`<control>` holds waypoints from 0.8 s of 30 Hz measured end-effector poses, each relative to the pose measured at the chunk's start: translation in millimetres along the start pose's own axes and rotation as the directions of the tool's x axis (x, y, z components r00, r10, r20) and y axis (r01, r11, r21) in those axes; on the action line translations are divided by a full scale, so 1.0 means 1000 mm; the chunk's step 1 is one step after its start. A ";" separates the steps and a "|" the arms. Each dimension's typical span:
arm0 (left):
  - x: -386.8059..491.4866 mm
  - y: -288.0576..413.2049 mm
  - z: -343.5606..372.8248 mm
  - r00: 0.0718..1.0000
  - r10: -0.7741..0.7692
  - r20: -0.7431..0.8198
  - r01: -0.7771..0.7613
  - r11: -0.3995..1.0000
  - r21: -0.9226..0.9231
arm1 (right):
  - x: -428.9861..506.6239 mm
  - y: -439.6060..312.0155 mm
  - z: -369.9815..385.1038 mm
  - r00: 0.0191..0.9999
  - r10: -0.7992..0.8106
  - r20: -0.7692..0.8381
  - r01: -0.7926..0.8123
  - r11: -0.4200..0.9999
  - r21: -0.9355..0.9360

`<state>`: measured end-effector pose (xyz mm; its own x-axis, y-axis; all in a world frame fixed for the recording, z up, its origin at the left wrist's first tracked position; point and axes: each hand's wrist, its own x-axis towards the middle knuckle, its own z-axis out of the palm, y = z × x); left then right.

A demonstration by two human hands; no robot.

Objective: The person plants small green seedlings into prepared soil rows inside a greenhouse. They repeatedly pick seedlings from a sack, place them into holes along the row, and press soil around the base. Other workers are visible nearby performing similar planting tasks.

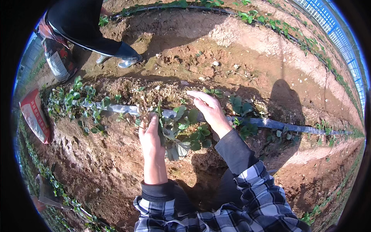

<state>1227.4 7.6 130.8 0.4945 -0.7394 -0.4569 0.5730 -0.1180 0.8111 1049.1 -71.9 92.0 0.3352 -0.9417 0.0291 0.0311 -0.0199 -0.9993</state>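
My left hand (151, 134) is closed around a bunch of dry brown stems and green leaves, its thumb on top. To the right of it spread the green leaves of a leafy plant (185, 126), which looks like strawberry; where the held bunch ends and the rooted plant begins I cannot tell. My right hand (209, 109) is raised above the bed just right of these leaves, fingers extended, with nothing seen in it. A flat plastic irrigation hose (269, 123) runs along the soil bed, passing behind both hands.
At the upper left another person (78, 26) in dark trousers and boots bends over the furrow, beside a dark bag with a pale panel (58, 65). A red and white sack (36, 116) lies at the left end of the bed. More planted rows (275, 27) curve across the top.
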 end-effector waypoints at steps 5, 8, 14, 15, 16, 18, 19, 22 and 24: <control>0.019 0.015 -0.018 0.982 0.077 -0.175 -0.091 0.993 -0.071 | -0.024 0.052 0.011 0.975 0.014 0.223 0.177 0.560 -0.809; 0.024 0.022 -0.022 0.978 0.101 -0.182 -0.128 0.981 -0.146 | -0.047 0.075 0.028 0.937 -0.213 0.276 0.338 0.358 -0.871; 0.027 0.031 -0.028 0.964 0.136 -0.230 -0.180 0.966 -0.183 | -0.011 0.077 0.008 0.994 -0.071 0.078 0.103 0.518 -0.849; 0.028 0.032 -0.029 0.964 0.141 -0.224 -0.187 0.962 -0.200 | -0.002 0.076 0.007 0.994 -0.090 0.068 0.100 0.412 -0.906; 0.029 0.033 -0.031 0.961 0.142 -0.237 -0.191 0.961 -0.201 | 0.009 0.076 0.010 1.000 0.003 0.000 -0.002 0.490 -0.872; 0.029 0.036 -0.034 0.969 0.132 -0.207 -0.179 0.958 -0.226 | 0.030 0.078 0.016 0.974 0.199 -0.111 -0.176 0.345 -0.922; 0.029 0.037 -0.037 0.965 0.117 -0.236 -0.168 0.963 -0.209 | 0.038 0.079 0.018 0.977 0.197 -0.081 -0.140 0.308 -0.941; 0.030 0.038 -0.039 0.960 0.137 -0.244 -0.206 0.937 -0.283 | 0.058 0.081 0.018 0.945 0.311 -0.103 -0.212 0.342 -0.915; 0.032 0.039 -0.041 0.954 0.136 -0.267 -0.225 0.914 -0.339 | 0.069 0.080 0.015 0.953 0.301 0.035 -0.026 0.197 -0.980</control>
<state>1292.6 7.0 132.9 0.7243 -0.5443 -0.4232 0.6336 0.2833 0.7200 1089.0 -133.7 14.5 0.3620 -0.8914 -0.2725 -0.9254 -0.3086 -0.2199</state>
